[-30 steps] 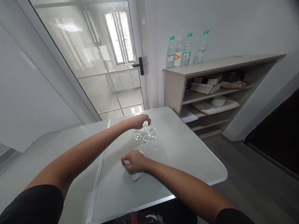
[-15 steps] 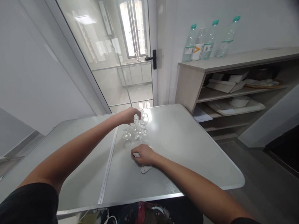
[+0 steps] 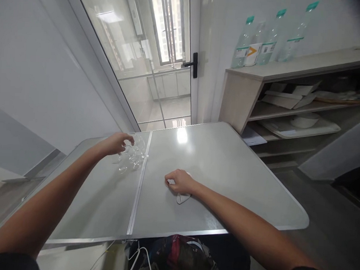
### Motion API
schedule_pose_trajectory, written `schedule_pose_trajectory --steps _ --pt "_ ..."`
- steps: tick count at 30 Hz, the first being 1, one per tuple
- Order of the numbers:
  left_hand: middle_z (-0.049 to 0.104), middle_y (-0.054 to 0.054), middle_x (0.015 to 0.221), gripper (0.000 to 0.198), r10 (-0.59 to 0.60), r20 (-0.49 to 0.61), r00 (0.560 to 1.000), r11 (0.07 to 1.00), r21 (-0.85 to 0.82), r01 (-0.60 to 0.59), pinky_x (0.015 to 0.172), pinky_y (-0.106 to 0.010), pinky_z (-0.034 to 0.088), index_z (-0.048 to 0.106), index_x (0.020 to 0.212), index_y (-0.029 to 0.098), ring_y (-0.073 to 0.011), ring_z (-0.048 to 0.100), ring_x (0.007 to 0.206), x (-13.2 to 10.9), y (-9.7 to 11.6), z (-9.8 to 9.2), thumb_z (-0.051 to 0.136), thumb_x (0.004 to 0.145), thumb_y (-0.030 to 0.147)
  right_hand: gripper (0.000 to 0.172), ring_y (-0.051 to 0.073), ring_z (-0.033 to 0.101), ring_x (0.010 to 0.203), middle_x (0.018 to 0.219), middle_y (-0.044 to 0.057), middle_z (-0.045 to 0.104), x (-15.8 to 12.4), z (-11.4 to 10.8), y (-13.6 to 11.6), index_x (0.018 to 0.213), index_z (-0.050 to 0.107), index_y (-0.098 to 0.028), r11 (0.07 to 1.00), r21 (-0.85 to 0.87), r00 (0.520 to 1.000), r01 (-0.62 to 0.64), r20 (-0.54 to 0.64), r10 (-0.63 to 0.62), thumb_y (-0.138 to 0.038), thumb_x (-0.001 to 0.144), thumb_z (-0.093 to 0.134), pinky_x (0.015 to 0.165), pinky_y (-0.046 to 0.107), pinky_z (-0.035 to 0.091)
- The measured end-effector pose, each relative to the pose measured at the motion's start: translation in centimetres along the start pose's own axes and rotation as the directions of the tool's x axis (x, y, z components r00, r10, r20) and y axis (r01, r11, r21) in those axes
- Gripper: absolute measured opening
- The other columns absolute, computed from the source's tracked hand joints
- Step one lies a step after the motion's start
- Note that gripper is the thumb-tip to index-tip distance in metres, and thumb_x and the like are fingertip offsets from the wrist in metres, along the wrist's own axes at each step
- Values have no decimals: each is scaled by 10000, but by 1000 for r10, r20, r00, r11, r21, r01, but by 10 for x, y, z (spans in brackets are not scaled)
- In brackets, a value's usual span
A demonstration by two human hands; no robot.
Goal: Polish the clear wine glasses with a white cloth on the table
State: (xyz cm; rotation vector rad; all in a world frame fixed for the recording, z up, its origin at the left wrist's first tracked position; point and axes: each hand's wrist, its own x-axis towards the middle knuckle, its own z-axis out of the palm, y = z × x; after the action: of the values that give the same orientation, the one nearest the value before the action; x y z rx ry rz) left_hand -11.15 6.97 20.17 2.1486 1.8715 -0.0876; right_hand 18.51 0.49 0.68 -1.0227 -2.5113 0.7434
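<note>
Several clear stemmed glasses [image 3: 136, 153] are bunched together at the far left of the table. My left hand [image 3: 117, 143] reaches over them with its fingers curled around the rims of the bunch. Whether the glass feet touch the tabletop is hard to make out. My right hand [image 3: 180, 181] is closed over a white cloth [image 3: 183, 198] on the table's middle section. Part of the cloth sticks out below the palm, and a bit shows between thumb and fingers.
The pale table [image 3: 220, 164] has a metal seam [image 3: 138, 189] running across it. Beyond its far edge stands a glass door [image 3: 158, 90] with a black handle [image 3: 195, 65]. To the right, a shelf unit [image 3: 244, 96] carries several plastic bottles [image 3: 267, 45].
My left hand has moved the bunch of glasses leftward across the seam. My right hand stays on the cloth, with little movement. The view has shifted slightly.
</note>
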Motion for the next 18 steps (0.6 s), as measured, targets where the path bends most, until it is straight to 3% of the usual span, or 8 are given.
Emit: schedule_pose_trajectory --steps 8,18 --pt "657 -50 1223 408 -120 29 992 992 -48 121 598 -191 570 672 1029 239 -250 676 1097 -17 -48 10 601 627 240 172 184 621 756 812 6 735 -1 -1 -2 855 729 -256 999 -1 999 -34 17 34 -198 772 591 675 252 364" --pt "624 -103 1268 495 -136 30 990 989 -53 137 583 -204 577 665 1076 207 -282 660 1118 -7 -63 27 576 589 197 167 187 629 770 823 3 739 -1 -1 -3 845 726 -257 999 -1 999 -35 20 35 -190 774 590 679 255 371"
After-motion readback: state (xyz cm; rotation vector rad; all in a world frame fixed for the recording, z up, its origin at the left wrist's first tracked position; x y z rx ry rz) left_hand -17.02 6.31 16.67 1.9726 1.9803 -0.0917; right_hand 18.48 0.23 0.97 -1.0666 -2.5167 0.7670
